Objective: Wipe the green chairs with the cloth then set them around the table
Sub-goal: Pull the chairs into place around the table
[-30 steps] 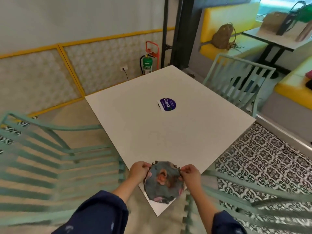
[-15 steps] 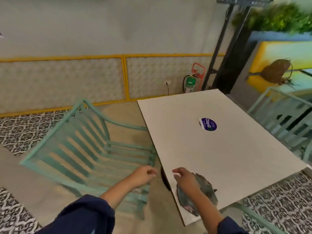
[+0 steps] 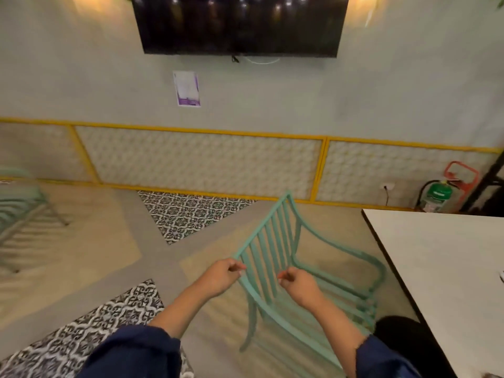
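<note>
A green chair (image 3: 297,279) is seen beside the white table (image 3: 447,271), just off the table's left edge, with its slatted back turned away from the table and its seat facing it. The left hand (image 3: 222,276) is held at the near corner of the chair's back, touching or almost touching the top rail; its fingers are curled loosely and nothing is clasped in them. The right hand (image 3: 298,286) is held in front of the slats, a little nearer the table, with fingers likewise half-curled and empty; whether a slat is touched cannot be told. No cloth is carried in either hand, and none can be made out with certainty on the part of the table in view.

The chair is judged to be stiff painted metal, light enough to be lifted or dragged by two hands, with smooth rails that could slip in a loose grasp. The thin slats are poor places to be gripped. The top rail of the back, or one hand on the rail and one on the curved armrest nearer the table, is judged the firmest hold. A second green chair (image 3: 19,211) is seen far from the table, blurred, by the wall.
</note>
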A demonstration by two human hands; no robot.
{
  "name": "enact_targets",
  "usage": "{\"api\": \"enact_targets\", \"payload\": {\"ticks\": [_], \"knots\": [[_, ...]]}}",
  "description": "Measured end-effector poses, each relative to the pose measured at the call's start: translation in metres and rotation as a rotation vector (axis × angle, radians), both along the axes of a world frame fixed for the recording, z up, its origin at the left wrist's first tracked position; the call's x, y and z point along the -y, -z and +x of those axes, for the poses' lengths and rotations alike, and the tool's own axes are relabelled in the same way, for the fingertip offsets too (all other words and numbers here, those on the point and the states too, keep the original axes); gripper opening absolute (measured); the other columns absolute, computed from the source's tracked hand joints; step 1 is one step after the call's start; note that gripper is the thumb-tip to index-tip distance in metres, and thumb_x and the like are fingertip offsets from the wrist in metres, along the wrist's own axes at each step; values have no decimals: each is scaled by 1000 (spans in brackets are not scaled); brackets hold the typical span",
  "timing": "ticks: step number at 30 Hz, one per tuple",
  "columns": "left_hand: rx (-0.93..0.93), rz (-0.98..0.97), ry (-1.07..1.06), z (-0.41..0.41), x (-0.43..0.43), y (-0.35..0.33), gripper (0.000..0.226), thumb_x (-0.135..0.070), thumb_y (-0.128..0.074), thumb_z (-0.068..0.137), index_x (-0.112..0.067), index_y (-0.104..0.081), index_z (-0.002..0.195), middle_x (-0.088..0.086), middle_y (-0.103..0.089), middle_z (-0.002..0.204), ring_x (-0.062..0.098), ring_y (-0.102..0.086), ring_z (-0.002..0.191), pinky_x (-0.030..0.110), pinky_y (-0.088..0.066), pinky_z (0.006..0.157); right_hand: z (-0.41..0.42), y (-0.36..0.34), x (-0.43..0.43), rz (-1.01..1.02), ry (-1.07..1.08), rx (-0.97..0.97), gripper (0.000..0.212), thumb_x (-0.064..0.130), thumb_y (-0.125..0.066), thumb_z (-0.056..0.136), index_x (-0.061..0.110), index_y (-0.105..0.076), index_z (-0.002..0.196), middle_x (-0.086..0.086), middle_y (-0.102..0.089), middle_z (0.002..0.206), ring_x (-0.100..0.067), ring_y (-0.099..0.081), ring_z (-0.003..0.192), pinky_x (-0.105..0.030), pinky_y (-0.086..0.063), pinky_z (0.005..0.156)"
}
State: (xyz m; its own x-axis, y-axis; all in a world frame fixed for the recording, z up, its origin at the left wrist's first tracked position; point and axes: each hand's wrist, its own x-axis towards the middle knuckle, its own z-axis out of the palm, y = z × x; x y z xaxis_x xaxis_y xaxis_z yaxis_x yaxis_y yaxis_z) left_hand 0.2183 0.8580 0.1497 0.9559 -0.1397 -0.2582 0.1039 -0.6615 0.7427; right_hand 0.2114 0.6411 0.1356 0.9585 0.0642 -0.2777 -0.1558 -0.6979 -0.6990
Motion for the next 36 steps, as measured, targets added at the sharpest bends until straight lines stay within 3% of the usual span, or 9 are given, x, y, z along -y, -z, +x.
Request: {"api": "enact_targets", "payload": {"ticks": [3,7,12,15,18,22,28,33,36], "knots": [[-7,-10,-28,11,-49,-2,25,-4,-54,90,-5,-64,113,4,-59,94,2,-55,73,12,-45,72,19,-2,-57,45,82,-23,21,16,-59,88,7,-67,105,-10,-69,106,-22,-63,103,-22,-40,75],[-66,-82,-78,48,-87,6,25,-1,-51,90,-5,-62,112,-1,-56,79,4,-52,64,23,-48,70,58,3,-108,157,226,-39,12,13,-58,87,14,-64,97,-9,-66,93,-21,-61,89,-28,-46,81],[-71,-28,-18,114,-103,20,27,-8,-52,89,-12,-63,114,6,-61,95,16,-55,71,17,-39,57,118,28,-143,227,411,-55,28,13,-57,88,5,-58,115,-9,-61,91,-22,-57,79,-25,-37,67],[-72,3,36,180,-114,33,28,-10,-53,88,-14,-63,113,7,-65,114,20,-61,82,20,-43,70,169,52,-154,235,499,-100,37,11,-55,90,3,-50,126,-22,-64,112,-32,-62,96,-31,-44,75],[-121,62,88,235,-120,37,28,-11,-53,89,-14,-63,115,10,-62,125,14,-56,83,20,-42,70,216,66,-155,229,575,-159,49,14,-57,89,4,-41,135,-20,-64,107,-29,-60,87,-26,-39,69],[-175,123,246,316,-118,45,30,-14,-53,88,-17,-63,115,9,-60,125,16,-57,87,24,-45,79,273,90,-156,195,654,-262,61,21,-61,84,5,-36,138,-18,-64,111,-28,-61,87,-29,-46,72],[-216,182,489,395,-88,63,30,-14,-53,88,-15,-63,116,6,-61,125,19,-57,112,19,-37,83,303,88,-143,22,640,-405,46,25,-61,84,5,-50,123,-14,-62,113,-30,-63,102,-35,-52,81],[-186,308,811,462,-48,83,30,-20,-51,89,-18,-62,117,5,-61,124,18,-58,105,21,-40,82,318,87,-135,110,780,-509,45,23,-65,84,8,-50,124,0,-51,74,-19,-56,62,-31,-51,57],[-135,364,1055,493,-19,91,31,-20,-51,89,-18,-62,118,6,-62,124,18,-58,106,24,-43,87,322,84,-140,114,895,-520,48,23,-67,84,11,-50,127,-3,-58,94,-20,-60,82,-29,-48,68]]}}
